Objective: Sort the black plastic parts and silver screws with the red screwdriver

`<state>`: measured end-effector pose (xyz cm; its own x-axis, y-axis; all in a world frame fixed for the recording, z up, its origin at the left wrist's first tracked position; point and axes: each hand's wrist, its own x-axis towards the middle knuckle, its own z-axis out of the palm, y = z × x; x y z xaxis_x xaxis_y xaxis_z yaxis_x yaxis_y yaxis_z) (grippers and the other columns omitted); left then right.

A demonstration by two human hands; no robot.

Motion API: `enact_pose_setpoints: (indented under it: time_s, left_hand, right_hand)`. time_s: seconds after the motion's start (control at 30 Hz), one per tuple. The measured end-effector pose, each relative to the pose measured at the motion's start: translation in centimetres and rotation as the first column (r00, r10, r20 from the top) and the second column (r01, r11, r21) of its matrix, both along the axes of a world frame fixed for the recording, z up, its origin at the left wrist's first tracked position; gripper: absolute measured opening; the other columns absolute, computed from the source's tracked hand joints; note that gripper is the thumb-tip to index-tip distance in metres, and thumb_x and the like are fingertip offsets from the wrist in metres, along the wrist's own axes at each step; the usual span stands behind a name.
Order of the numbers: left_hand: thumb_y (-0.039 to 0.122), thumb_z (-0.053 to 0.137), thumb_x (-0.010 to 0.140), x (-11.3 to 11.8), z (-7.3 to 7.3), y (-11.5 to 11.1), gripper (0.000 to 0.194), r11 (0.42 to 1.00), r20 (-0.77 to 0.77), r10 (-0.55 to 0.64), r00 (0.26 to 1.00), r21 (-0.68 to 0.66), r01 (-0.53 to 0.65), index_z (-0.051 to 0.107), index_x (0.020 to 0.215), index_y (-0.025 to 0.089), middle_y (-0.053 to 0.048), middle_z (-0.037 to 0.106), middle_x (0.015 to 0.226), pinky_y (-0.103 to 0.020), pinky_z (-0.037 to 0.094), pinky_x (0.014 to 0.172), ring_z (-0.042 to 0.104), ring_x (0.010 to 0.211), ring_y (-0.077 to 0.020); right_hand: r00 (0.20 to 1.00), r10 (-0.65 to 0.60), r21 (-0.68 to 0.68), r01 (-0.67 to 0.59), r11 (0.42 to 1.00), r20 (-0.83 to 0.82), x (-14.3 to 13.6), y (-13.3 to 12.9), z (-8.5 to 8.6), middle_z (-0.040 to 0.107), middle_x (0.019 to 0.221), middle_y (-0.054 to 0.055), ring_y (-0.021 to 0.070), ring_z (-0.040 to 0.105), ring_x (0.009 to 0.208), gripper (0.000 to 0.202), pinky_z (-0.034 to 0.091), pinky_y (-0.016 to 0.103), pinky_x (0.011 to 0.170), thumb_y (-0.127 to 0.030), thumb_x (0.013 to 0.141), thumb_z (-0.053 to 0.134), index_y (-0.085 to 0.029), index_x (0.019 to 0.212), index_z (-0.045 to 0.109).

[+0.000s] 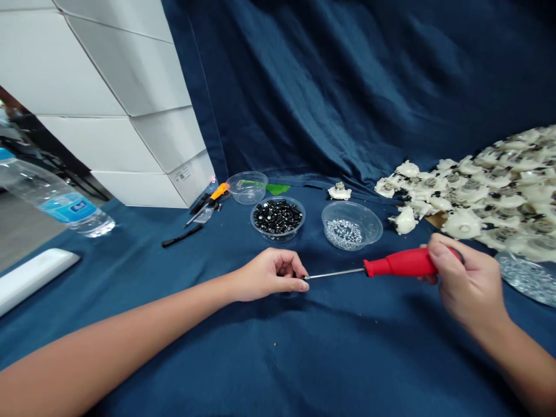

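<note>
My right hand [467, 278] is wrapped round the red handle of a screwdriver [402, 263], its shaft pointing left. The screwdriver's tip meets a small black part [305, 278] pinched between the thumb and finger of my left hand [278, 272]. Most of that part is hidden by the fingertips. Just beyond my left hand stands a clear bowl [278, 236] full of small black parts [278, 215]. To its right, another clear bowl [371, 229] holds small silver screws [344, 233].
Many cream plastic assemblies [464, 223] are heaped at the right, near a bag of silver screws [527, 278]. An empty clear bowl [247, 196], an orange-handled tool [219, 192] and a black strip [181, 236] lie back left. White boxes [150, 139] and a water bottle [65, 202] stand left.
</note>
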<state>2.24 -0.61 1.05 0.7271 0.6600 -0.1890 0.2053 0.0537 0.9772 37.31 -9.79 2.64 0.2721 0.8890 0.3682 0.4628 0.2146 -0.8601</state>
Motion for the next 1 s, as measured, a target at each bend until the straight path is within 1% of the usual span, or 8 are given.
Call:
enact_pose_setpoints:
  time_s: [0.2,0.27,0.37,0.57,0.67,0.77,0.9,1.0]
  left_hand:
    - [0.040,0.093,0.081,-0.01,0.02,0.06,0.036,0.999,0.016,-0.001,1.000,-0.034,0.002,0.071,0.093,0.015,0.002,0.070,0.068,-0.021,0.042,0.059,0.058,0.059,-0.0084]
    - [0.037,0.093,0.081,-0.04,0.03,0.05,0.034,1.000,0.012,-0.006,1.000,-0.023,0.006,0.071,0.093,0.014,0.004,0.066,0.065,-0.020,0.040,0.058,0.055,0.057,-0.0068]
    - [0.036,0.093,0.082,-0.06,-0.06,0.08,0.033,1.000,0.014,-0.010,1.000,-0.020,0.010,0.071,0.093,0.014,0.004,0.068,0.066,-0.019,0.042,0.058,0.057,0.058,-0.0065]
    - [0.033,0.092,0.083,-0.04,-0.40,0.26,0.032,0.999,0.070,0.003,0.998,-0.046,0.000,0.069,0.094,0.014,0.001,0.072,0.073,-0.020,0.049,0.061,0.066,0.064,-0.0093]
    - [0.032,0.091,0.084,-0.04,-0.41,0.26,0.031,0.999,0.064,-0.020,0.998,-0.036,0.023,0.069,0.094,0.013,0.001,0.072,0.072,-0.019,0.046,0.059,0.063,0.061,-0.0071]
    - [0.033,0.091,0.085,-0.02,-0.33,0.20,0.030,0.999,0.051,-0.026,0.998,-0.022,0.027,0.070,0.094,0.013,0.001,0.072,0.072,-0.018,0.046,0.059,0.062,0.061,-0.0068]
    - [0.032,0.091,0.084,0.03,-0.26,0.15,0.031,0.999,0.067,-0.004,0.998,-0.036,0.006,0.069,0.094,0.013,0.002,0.072,0.072,-0.020,0.049,0.060,0.066,0.064,-0.0088]
    - [0.031,0.090,0.085,0.03,-0.23,0.12,0.029,0.999,0.072,-0.010,0.997,-0.039,0.012,0.069,0.093,0.013,0.003,0.071,0.072,-0.019,0.050,0.061,0.065,0.063,-0.0079]
  right_hand:
    - [0.975,0.127,0.180,-0.094,0.979,-0.180,-0.63,-0.02,-0.06,0.075,0.097,0.005,0.0309,0.066,0.088,0.037,0.050,0.039,0.076,-0.061,0.082,0.078,-0.030,0.101,0.073]
    - [0.993,0.061,0.147,-0.046,0.988,-0.099,-0.81,-0.18,0.24,0.072,0.084,0.003,0.0267,0.063,0.078,0.029,0.047,0.036,0.071,-0.057,0.089,0.075,-0.029,0.091,0.071]
    - [0.998,-0.039,-0.011,0.040,0.999,0.053,-0.71,-0.06,0.55,0.061,0.062,0.000,0.0217,0.053,0.062,0.039,0.039,0.034,0.061,-0.055,0.099,0.066,-0.026,0.074,0.061]
    - [0.938,0.199,0.066,-0.189,0.980,-0.283,-0.32,0.68,0.01,0.076,0.085,0.004,0.0236,0.068,0.063,0.037,0.054,0.033,0.055,-0.053,0.082,0.082,-0.025,0.105,0.074]
    - [0.987,0.082,0.020,-0.080,0.997,-0.139,-0.26,0.28,0.22,0.068,0.065,0.000,0.0187,0.060,0.056,0.028,0.046,0.029,0.054,-0.052,0.095,0.076,-0.025,0.090,0.071]
    - [1.000,0.026,-0.069,-0.025,0.997,0.017,-0.19,0.22,0.33,0.059,0.056,-0.001,0.0175,0.054,0.056,0.044,0.043,0.030,0.056,-0.056,0.103,0.064,-0.024,0.073,0.060]
    - [0.959,0.183,-0.007,-0.188,0.982,-0.215,-0.48,0.67,-0.03,0.075,0.081,0.000,0.0233,0.068,0.069,0.033,0.054,0.032,0.062,-0.052,0.096,0.073,-0.029,0.119,0.068]
    - [0.953,0.165,0.050,-0.158,0.986,-0.255,-0.79,0.41,0.17,0.074,0.079,0.000,0.0216,0.066,0.066,0.026,0.053,0.031,0.060,-0.049,0.093,0.077,-0.027,0.104,0.070]
